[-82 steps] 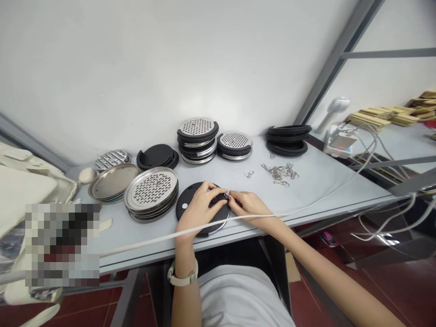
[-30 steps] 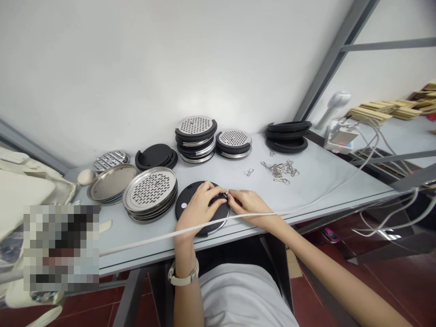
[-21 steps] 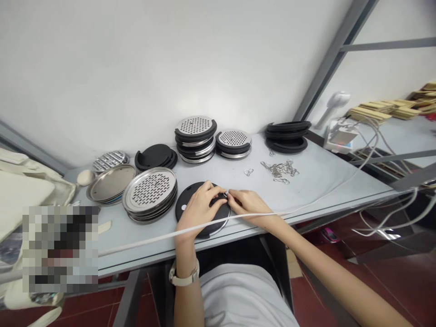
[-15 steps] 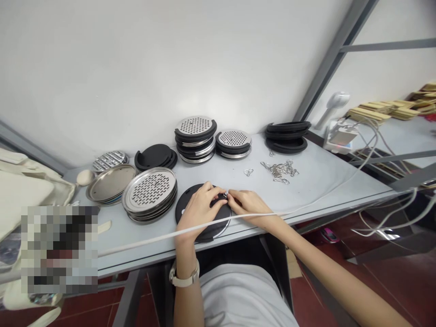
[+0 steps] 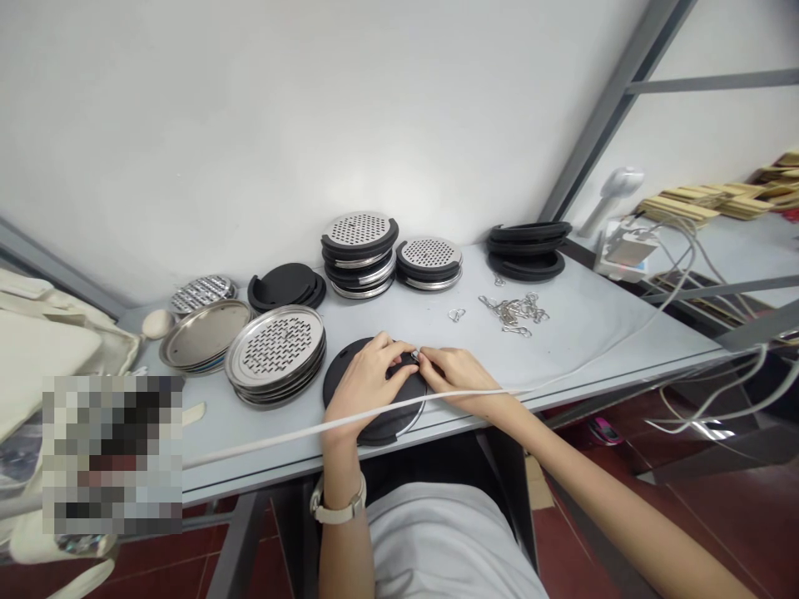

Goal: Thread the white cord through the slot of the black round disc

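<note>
On the table's front edge lies a round black disc [image 5: 344, 366] with a strip of metal showing along its near right rim. Over it my left hand [image 5: 369, 378] is bent, thumb and forefinger gripping around its far right edge. My right hand [image 5: 450, 370] pinches a small metal wire clip [image 5: 415, 356] at that same edge, between the fingertips of both hands. How the clip meets the disc is hidden by the fingers. More wire clips [image 5: 515, 312] lie in a loose heap beyond my right hand, with one single clip [image 5: 457, 315] nearer.
Perforated metal plates [image 5: 275, 348] are stacked at left, beside plain metal plates [image 5: 205, 333]. Covered grater stacks [image 5: 359, 249] and black rings [image 5: 525, 249] stand along the wall. A white cable [image 5: 268, 441] crosses low in front of both wrists.
Almost nothing differs. The view has shifted slightly, and both hands keep their place on the disc and the clip.
</note>
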{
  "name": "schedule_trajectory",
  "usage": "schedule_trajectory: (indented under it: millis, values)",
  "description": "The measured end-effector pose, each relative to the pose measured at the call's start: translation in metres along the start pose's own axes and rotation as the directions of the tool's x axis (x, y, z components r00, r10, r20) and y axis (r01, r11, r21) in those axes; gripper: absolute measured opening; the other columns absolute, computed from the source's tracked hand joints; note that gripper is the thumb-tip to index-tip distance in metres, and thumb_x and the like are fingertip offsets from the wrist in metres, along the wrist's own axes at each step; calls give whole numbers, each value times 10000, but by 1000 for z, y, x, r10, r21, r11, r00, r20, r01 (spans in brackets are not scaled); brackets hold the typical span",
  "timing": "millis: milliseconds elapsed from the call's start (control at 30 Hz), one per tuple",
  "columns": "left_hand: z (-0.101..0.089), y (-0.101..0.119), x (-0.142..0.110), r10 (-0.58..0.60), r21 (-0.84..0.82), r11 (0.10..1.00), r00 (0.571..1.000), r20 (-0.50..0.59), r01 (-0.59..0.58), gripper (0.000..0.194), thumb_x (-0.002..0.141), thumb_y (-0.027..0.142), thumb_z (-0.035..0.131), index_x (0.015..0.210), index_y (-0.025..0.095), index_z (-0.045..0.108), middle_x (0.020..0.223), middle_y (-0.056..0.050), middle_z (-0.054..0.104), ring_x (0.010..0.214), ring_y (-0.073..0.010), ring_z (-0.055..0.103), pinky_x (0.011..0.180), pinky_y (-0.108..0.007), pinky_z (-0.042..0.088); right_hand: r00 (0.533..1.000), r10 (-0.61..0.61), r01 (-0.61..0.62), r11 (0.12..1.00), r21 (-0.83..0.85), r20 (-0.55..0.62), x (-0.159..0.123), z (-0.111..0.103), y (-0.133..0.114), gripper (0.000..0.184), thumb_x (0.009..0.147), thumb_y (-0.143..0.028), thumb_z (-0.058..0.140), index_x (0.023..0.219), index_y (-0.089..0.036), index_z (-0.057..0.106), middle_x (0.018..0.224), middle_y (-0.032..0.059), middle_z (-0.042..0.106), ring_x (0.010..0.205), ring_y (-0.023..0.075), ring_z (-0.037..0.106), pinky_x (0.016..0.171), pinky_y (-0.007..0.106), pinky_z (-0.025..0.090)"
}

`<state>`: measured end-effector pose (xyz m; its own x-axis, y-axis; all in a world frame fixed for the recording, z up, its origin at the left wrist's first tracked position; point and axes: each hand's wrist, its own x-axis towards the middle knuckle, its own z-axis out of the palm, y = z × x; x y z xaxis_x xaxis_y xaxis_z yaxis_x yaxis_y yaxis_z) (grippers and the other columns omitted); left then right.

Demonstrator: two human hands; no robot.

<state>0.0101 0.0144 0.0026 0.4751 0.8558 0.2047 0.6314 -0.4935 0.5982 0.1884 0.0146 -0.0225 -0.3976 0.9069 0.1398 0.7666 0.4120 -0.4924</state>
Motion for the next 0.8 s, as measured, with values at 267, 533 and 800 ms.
schedule_trajectory:
  millis: [267,533,800]
  values:
    - [-2,0,1,22,4,1000,1000,14,-22,195,900,223,530,1073,255,614,934,-6,531,868,-151,547,802,-270,445,1000,-6,6,1000,15,4,0,0,2,276,935,-273,349,778,-173,552,692,24,624,565,105,511,565,218,288]
    - [-1,0,0,36,22,999,999,12,-36,209,906,210,512,1088,246,607,945,-18,524,898,-163,549,821,-277,442,1000,11,-11,999,45,0,0,3,4,293,936,-291,336,770,-176,548,684,24,623,561,107,511,559,222,288]
    - [-1,-1,1,50,108,993,998,-30,-47,195,930,216,468,1040,245,626,903,-22,505,895,-176,540,816,-303,431,999,47,-44,989,139,-15,1,4,5,313,928,-307,342,688,-180,497,563,-21,506,498,94,437,520,216,268]
